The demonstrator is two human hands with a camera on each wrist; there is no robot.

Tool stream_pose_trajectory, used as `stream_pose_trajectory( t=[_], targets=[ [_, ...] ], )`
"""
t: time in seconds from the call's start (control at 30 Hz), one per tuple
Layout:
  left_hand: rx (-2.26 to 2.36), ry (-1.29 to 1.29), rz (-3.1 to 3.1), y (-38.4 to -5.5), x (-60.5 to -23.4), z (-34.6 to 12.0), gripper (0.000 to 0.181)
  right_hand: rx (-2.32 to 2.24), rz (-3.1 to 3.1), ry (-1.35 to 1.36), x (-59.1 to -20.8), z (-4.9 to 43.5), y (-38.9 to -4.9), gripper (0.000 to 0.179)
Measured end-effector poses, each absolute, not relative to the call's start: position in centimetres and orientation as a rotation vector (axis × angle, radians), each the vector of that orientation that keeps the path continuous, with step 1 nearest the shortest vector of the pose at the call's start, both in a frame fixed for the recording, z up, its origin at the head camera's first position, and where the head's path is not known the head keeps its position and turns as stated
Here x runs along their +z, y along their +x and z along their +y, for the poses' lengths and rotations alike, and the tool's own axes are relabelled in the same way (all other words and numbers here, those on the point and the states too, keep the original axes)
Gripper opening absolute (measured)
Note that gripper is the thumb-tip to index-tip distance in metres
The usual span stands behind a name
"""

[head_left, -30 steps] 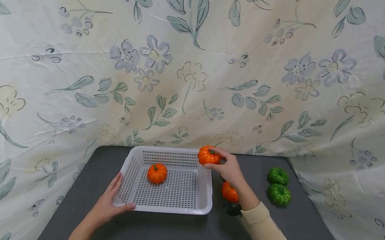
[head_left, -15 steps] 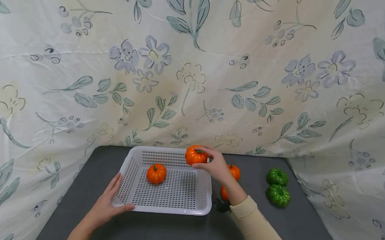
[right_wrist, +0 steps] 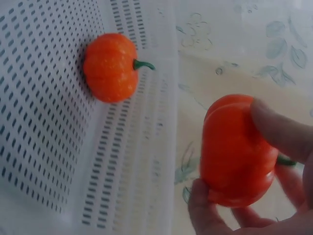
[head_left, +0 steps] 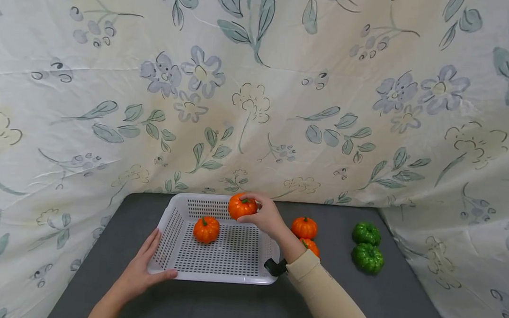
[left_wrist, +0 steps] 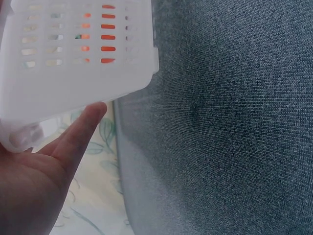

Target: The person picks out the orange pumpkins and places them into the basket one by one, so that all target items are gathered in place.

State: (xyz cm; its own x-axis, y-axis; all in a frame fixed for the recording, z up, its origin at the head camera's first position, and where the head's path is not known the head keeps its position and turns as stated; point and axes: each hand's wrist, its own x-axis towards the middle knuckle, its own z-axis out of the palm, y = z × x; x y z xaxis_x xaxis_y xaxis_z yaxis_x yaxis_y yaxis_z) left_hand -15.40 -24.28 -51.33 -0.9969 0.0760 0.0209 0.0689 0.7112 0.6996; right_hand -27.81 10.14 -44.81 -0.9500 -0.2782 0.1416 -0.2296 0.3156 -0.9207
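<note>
My right hand (head_left: 264, 216) holds a small orange pumpkin (head_left: 240, 207) with a green stem, above the back of a white plastic basket (head_left: 215, 278). In the right wrist view, thumb and fingers surround this pumpkin (right_wrist: 234, 152). Another orange pumpkin (head_left: 206, 230) rests on the basket floor, left of the middle. At the basket's front left corner, my left hand (head_left: 140, 268) grips the rim, with the fingers along the left side and the thumb on the front edge. The left wrist view shows the basket's slotted wall (left_wrist: 73, 88) beside that hand (left_wrist: 54, 166).
Right of the basket, two orange pumpkins (head_left: 304, 227) sit on the dark table (head_left: 214, 304), partly behind the right forearm. Farther right are two green bell-pepper-like vegetables (head_left: 367, 259), one behind the other. A flowered cloth (head_left: 256, 107) hangs behind the table.
My right hand has carried the pumpkin leftward, from the basket's right rim to over its back part. The left hand and the basket stay nearly where they were.
</note>
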Motion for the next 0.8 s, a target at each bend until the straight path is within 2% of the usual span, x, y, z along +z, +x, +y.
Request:
stream_pose_trajectory(
  t=[0.4,0.8],
  targets=[
    [1.183,0.126,2.915,-15.3,-51.4,-24.3,0.122,-1.531,2.558,-0.406,-46.5,7.0,-29.3,0.056],
    [1.170,0.117,2.920,-15.3,-51.4,-24.3,0.122,-1.462,2.504,-0.313,-49.0,5.8,-30.3,0.056]
  ],
)
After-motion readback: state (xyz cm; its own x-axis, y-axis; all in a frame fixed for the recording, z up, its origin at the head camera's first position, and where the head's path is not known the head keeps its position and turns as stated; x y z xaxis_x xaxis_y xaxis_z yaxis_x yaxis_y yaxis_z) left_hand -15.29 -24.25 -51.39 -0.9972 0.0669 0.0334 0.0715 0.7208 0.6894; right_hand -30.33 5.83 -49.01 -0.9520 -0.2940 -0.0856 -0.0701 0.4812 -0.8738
